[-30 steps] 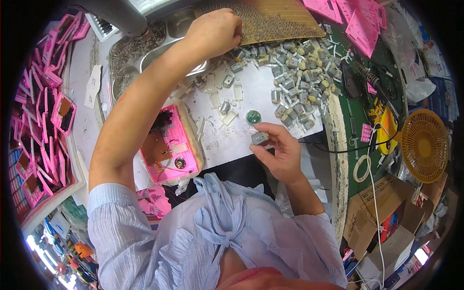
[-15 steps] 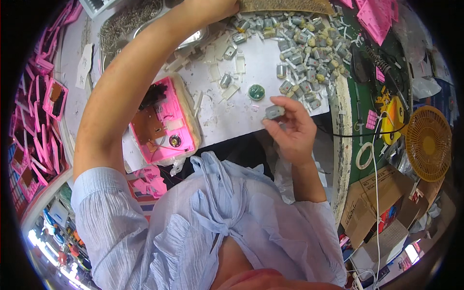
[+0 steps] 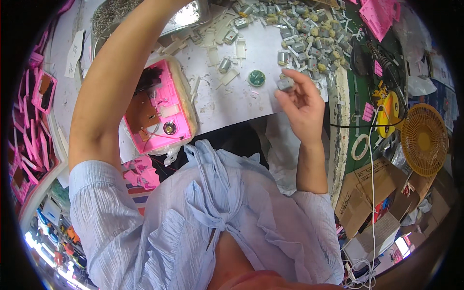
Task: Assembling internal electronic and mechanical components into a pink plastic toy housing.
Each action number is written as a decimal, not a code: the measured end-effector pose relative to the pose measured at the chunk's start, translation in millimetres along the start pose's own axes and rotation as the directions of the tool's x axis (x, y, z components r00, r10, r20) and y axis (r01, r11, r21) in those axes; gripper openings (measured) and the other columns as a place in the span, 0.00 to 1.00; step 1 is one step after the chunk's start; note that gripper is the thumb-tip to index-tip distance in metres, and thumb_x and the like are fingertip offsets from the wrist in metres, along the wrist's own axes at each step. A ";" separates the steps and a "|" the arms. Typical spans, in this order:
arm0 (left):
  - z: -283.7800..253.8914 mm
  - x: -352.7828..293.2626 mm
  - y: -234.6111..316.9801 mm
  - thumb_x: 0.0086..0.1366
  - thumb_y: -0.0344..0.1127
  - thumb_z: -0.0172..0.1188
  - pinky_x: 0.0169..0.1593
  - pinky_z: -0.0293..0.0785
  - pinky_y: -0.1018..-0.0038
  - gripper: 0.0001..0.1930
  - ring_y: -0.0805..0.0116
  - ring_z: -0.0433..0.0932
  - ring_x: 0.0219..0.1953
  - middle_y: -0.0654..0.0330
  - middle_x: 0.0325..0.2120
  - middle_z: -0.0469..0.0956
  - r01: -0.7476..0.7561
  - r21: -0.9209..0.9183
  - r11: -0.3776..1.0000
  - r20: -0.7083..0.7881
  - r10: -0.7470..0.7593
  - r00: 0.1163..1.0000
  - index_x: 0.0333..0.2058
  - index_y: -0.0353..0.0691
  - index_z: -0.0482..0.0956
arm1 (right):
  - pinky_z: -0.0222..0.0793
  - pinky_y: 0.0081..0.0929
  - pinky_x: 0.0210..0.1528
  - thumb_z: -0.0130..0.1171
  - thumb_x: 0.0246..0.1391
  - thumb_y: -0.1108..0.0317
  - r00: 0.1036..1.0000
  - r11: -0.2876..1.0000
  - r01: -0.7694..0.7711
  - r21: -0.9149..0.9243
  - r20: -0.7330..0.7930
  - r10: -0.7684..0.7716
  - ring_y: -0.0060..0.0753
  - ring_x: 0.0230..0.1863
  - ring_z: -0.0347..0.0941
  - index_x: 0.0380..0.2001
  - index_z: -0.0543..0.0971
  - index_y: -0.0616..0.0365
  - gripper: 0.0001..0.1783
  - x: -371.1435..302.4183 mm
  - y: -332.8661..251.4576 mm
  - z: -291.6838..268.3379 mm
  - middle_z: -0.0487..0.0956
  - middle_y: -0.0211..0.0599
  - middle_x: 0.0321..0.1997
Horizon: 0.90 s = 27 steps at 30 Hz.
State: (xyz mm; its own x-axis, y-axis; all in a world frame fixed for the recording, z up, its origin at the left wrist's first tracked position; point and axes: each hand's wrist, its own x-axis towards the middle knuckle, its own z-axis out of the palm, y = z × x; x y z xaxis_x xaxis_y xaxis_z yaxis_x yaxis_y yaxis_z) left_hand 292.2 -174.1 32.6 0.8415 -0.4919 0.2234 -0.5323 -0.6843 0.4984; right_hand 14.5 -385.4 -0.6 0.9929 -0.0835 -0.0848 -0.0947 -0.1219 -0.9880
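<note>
At the far left, a row of pink plastic casings (image 3: 36,92) lines the edge of the white worktop (image 3: 237,99). The person's left arm (image 3: 111,82) stretches up across the table and out past the top edge of the view, so the left hand is out of sight and I cannot tell whether it grips anything. Just right of that arm lies an open pink plastic housing (image 3: 159,113) with a brown circuit board, thin wires and a small round speaker inside. Further right, a small round green disc (image 3: 256,78) rests on the worktop. Beside it, the right hand (image 3: 302,104) is raised, its fingertips pinching a small grey cylindrical motor (image 3: 285,84) just above the table. A heap of similar grey motors (image 3: 304,34) lies above it. At the far right stands a yellow round fan grille (image 3: 425,140).
</note>
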 end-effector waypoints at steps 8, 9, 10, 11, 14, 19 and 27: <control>-5.5 -8.6 -12.6 0.55 0.37 0.65 0.43 0.78 0.57 0.11 0.46 0.83 0.36 0.44 0.29 0.83 -0.103 0.088 0.991 -0.134 0.115 0.984 0.28 0.32 0.84 | 0.68 0.18 0.30 0.67 0.54 0.77 0.992 0.913 0.122 -0.390 0.084 -0.096 0.16 0.25 0.69 0.54 0.81 0.56 0.22 20.9 -2.8 -0.6 0.76 0.29 0.25; -9.8 -8.3 -16.9 0.56 0.37 0.65 0.43 0.78 0.57 0.11 0.46 0.83 0.36 0.44 0.30 0.83 -0.106 0.061 0.993 -0.145 0.114 0.983 0.29 0.32 0.84 | 0.69 0.18 0.30 0.67 0.54 0.77 0.992 0.922 0.119 -0.369 0.083 -0.095 0.16 0.25 0.69 0.54 0.81 0.56 0.22 23.5 -3.4 -0.5 0.77 0.29 0.25; -9.0 -11.1 -16.1 0.56 0.36 0.65 0.43 0.78 0.57 0.11 0.45 0.82 0.36 0.45 0.29 0.82 -0.093 0.054 0.994 -0.181 0.101 0.978 0.29 0.32 0.84 | 0.69 0.18 0.30 0.67 0.54 0.77 0.994 0.927 0.099 -0.362 0.069 -0.079 0.16 0.25 0.70 0.54 0.81 0.57 0.22 20.4 -1.5 -1.5 0.77 0.30 0.26; -7.0 -11.3 -18.3 0.57 0.36 0.65 0.43 0.78 0.57 0.11 0.45 0.82 0.36 0.45 0.29 0.82 -0.100 0.057 0.993 -0.183 0.109 0.977 0.30 0.32 0.84 | 0.69 0.18 0.31 0.67 0.54 0.77 0.996 0.932 0.079 -0.354 0.055 -0.064 0.16 0.25 0.70 0.54 0.81 0.57 0.22 17.9 0.3 -2.1 0.78 0.30 0.26; -13.3 -19.3 -25.8 0.58 0.34 0.64 0.43 0.78 0.57 0.10 0.47 0.83 0.37 0.44 0.31 0.82 -0.088 0.094 0.992 -0.174 0.103 0.979 0.33 0.32 0.84 | 0.69 0.18 0.30 0.68 0.53 0.77 0.994 0.930 0.104 -0.353 0.072 -0.083 0.16 0.25 0.69 0.53 0.81 0.58 0.22 15.1 -2.2 2.7 0.77 0.29 0.26; -29.1 -31.9 -31.1 0.59 0.33 0.63 0.39 0.78 0.59 0.08 0.48 0.83 0.32 0.45 0.28 0.82 0.119 0.071 0.990 -0.130 -0.109 0.985 0.32 0.32 0.83 | 0.67 0.18 0.29 0.68 0.53 0.78 0.992 0.936 0.116 -0.333 0.086 -0.093 0.17 0.24 0.69 0.54 0.81 0.58 0.23 11.3 -3.1 2.8 0.77 0.29 0.26; -12.7 -54.2 -41.0 0.63 0.33 0.67 0.34 0.79 0.74 0.09 0.71 0.83 0.29 0.60 0.29 0.83 0.441 -0.489 0.753 0.250 -0.364 0.897 0.38 0.35 0.82 | 0.67 0.19 0.29 0.69 0.52 0.79 0.991 0.940 0.118 -0.319 0.099 -0.090 0.18 0.24 0.69 0.54 0.81 0.58 0.24 11.6 -3.3 5.3 0.77 0.29 0.26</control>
State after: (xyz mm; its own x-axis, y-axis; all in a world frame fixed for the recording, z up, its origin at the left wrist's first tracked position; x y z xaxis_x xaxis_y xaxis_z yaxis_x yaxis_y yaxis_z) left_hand 269.6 -112.6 10.7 0.9255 -0.3272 -0.1905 0.0159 -0.4691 0.8830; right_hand 26.8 -380.7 1.0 0.9996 0.0261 -0.0076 0.0046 -0.4399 -0.8981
